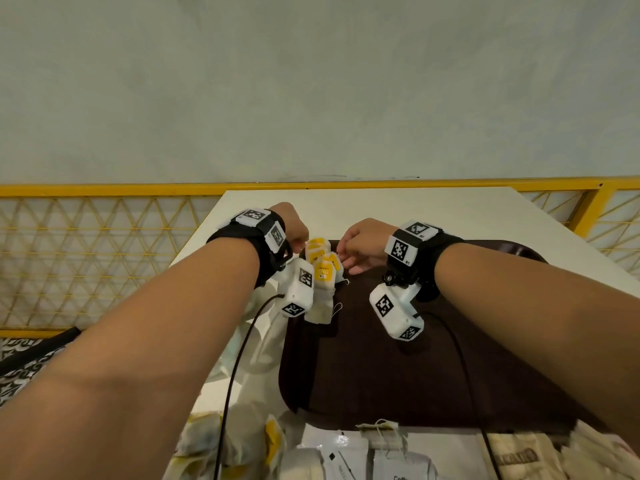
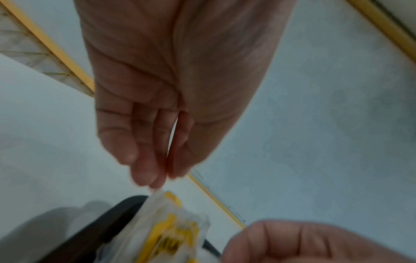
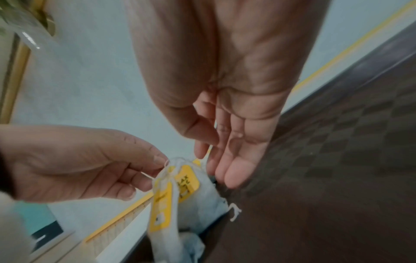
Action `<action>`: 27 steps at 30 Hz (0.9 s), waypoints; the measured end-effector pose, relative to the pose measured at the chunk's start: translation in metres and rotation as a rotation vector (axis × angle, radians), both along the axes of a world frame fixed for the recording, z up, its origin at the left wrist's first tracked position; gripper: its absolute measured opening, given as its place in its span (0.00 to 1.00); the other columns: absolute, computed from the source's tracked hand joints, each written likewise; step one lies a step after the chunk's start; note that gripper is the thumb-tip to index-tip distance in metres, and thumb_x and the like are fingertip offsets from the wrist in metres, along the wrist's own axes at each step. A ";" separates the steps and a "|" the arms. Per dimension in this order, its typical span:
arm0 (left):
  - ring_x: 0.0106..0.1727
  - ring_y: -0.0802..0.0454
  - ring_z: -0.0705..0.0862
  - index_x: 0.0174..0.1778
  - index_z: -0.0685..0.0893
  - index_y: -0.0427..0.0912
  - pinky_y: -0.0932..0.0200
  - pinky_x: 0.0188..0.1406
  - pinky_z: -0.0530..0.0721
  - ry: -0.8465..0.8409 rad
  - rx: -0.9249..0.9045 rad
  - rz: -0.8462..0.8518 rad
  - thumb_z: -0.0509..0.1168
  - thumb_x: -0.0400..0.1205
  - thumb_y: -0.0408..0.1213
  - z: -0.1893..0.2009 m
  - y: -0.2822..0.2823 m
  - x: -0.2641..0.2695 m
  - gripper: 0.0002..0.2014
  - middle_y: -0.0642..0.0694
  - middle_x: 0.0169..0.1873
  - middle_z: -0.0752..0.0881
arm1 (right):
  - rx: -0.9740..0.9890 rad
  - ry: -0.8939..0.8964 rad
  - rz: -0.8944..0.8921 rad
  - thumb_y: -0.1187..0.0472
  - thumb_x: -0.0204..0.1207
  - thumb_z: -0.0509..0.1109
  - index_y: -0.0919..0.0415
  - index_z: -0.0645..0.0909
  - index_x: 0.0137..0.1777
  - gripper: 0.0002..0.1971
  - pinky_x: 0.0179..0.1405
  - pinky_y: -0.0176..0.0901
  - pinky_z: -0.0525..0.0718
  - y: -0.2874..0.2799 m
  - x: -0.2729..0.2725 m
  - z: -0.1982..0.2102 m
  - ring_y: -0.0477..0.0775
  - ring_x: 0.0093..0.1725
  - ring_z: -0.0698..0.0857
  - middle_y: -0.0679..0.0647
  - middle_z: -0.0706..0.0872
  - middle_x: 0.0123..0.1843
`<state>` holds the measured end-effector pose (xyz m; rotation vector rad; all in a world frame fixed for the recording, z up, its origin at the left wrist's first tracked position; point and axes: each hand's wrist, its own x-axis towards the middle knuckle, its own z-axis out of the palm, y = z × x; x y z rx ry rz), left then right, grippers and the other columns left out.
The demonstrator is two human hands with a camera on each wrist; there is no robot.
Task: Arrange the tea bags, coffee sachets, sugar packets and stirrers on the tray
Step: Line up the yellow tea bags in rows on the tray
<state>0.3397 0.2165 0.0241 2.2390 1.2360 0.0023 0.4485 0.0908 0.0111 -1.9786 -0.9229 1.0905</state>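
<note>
Nearest the wearer, sachets (image 1: 349, 455) and loose tea bags (image 1: 221, 441) lie on the white tabletop (image 1: 450, 206) along the near edge of the dark brown tray (image 1: 415, 368). Further out, a bunch of yellow-tagged tea bags (image 1: 323, 271) stands at the tray's far left corner, its lower ends on the tray. Left hand (image 3: 74, 163): grip pinching the strings at the top of the bunch between thumb and forefinger; right hand (image 3: 231, 135): grip spread, fingers straight, just beside the bunch, contact not determinable.
</note>
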 end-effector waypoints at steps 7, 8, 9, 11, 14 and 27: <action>0.55 0.41 0.88 0.57 0.87 0.33 0.47 0.61 0.84 0.120 -0.066 -0.203 0.73 0.75 0.28 0.006 -0.011 -0.007 0.14 0.37 0.52 0.89 | 0.034 -0.144 0.128 0.76 0.73 0.70 0.64 0.79 0.44 0.07 0.48 0.49 0.89 -0.009 -0.007 -0.009 0.53 0.36 0.87 0.62 0.85 0.41; 0.52 0.41 0.88 0.57 0.87 0.31 0.47 0.62 0.84 0.107 -0.073 -0.198 0.73 0.75 0.27 0.006 -0.011 -0.007 0.14 0.37 0.50 0.89 | 0.044 -0.166 0.133 0.76 0.73 0.70 0.64 0.79 0.43 0.08 0.48 0.50 0.89 -0.009 -0.008 -0.010 0.53 0.35 0.87 0.62 0.84 0.40; 0.48 0.42 0.88 0.56 0.87 0.30 0.51 0.57 0.86 0.091 -0.067 -0.207 0.72 0.76 0.25 0.006 -0.010 -0.006 0.13 0.37 0.47 0.89 | 0.053 -0.190 0.134 0.77 0.72 0.71 0.63 0.79 0.42 0.08 0.47 0.50 0.89 -0.008 -0.009 -0.010 0.53 0.34 0.86 0.61 0.84 0.39; 0.39 0.47 0.86 0.54 0.86 0.30 0.63 0.39 0.88 0.091 -0.037 -0.205 0.69 0.77 0.24 0.007 -0.010 -0.005 0.10 0.40 0.40 0.88 | 0.063 -0.213 0.139 0.76 0.72 0.72 0.63 0.79 0.40 0.09 0.43 0.48 0.90 -0.006 -0.012 -0.010 0.54 0.34 0.86 0.61 0.83 0.38; 0.51 0.40 0.88 0.55 0.87 0.30 0.52 0.56 0.87 0.109 0.017 -0.208 0.69 0.78 0.26 0.005 -0.008 -0.002 0.10 0.35 0.52 0.89 | 0.049 -0.188 0.151 0.76 0.73 0.71 0.63 0.79 0.41 0.08 0.40 0.47 0.90 -0.005 -0.017 -0.010 0.54 0.35 0.86 0.61 0.83 0.39; 0.24 0.61 0.84 0.54 0.87 0.31 0.72 0.16 0.76 0.119 -0.032 -0.175 0.72 0.77 0.29 0.009 -0.010 -0.019 0.10 0.44 0.37 0.89 | 0.098 -0.188 0.095 0.77 0.72 0.72 0.64 0.79 0.39 0.09 0.38 0.42 0.89 -0.003 -0.020 -0.010 0.49 0.27 0.87 0.61 0.86 0.33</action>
